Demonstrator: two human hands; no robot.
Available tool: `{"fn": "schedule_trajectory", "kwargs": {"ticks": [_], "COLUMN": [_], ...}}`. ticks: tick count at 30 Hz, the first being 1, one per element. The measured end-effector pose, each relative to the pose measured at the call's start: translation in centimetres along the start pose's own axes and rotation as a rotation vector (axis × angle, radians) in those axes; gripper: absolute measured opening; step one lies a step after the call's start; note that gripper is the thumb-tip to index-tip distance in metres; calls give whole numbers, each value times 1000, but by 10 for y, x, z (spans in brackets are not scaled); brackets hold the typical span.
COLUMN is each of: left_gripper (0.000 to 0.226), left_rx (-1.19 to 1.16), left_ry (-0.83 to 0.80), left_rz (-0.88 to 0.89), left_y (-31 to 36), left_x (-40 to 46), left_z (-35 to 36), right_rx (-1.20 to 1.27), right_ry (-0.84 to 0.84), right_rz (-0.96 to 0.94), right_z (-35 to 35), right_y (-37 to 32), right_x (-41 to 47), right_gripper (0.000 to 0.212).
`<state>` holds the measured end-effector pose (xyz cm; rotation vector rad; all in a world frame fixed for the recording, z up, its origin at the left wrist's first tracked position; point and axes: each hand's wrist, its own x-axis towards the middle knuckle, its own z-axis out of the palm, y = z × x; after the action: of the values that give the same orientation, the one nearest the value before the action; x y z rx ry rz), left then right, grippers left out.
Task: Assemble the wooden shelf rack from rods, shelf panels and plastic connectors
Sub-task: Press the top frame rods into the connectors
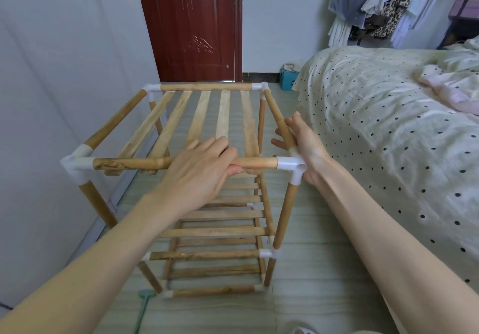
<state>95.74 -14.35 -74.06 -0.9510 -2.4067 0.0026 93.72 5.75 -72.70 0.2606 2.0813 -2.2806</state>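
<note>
The tall wooden shelf rack [181, 178] stands on the floor, looking almost complete: slatted shelf panels sit on several tiers, with white plastic connectors at the corners. The left hand [199, 162] curls around the front top wooden rod [134, 164]. The right hand [303, 142] wraps the right side rod [276, 112], just beyond the white corner connector [291, 164]. Probably only final seating remains.

The room is evenly bright under soft, diffuse light with a cool cast; no lamp or window shows in frame. Shadows are faint and blurred: a pale one lies under the slatted wooden shelf rack [207, 152] on the grey tiled floor [311, 269]. The dark red wooden door [191, 23] at upper centre carries thin streaks of glare. Wide-angle distortion bows the white wall [51, 74] at left, and the forearms stretch large toward the lower corners. Focus is sharp centrally, softer at the edges.
</note>
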Motion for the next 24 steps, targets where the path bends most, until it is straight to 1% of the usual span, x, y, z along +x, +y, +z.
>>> {"fn": "schedule_trajectory", "kwargs": {"ticks": [1, 4, 9, 10, 12, 14, 17, 20, 21, 22, 24], "left_gripper": [37, 31, 29, 29, 31, 35, 36, 29, 29, 29, 30], "left_rx": [6, 15, -10, -11, -8, 4, 18, 6, -8, -32, -93], "left_ry": [18, 40, 27, 27, 20, 21, 16, -12, -8, -3, -4], "left_rz": [1, 9, -15, -18, -33, -63, -123, -158, -160, -163, -176], "left_y": [1, 3, -2, -3, -3, -2, 3, 10, 12, 13, 11], "left_x": [1, 2, 5, 6, 6, 6, 6, 9, 10, 10, 5], "left_z": [2, 6, 9, 10, 11, 11, 8, 7, 7, 6, 3], "right_rx": [-28, -92, -115, -99, -36, 22, 88, -5, -64, -119, -187], "right_ry": [6, 29, 55, 64, 75, 127, 264, 336, 350, 354, 341], "right_rz": [1, 9, 15, 15, -20, -43, -38, -112, -167, -217, -265], "right_z": [1, 8, 15, 16, 20, 21, 19, 21, 21, 20, 16], "right_y": [1, 4, 5, 3, 3, 2, 6, 27, 35, 41, 41], "right_x": [1, 7, 16, 16, 15, 13, 9, -7, -11, -15, -17], "right_gripper": [46, 54, 57, 54, 38, 26, 25, 21, 23, 29, 38]}}
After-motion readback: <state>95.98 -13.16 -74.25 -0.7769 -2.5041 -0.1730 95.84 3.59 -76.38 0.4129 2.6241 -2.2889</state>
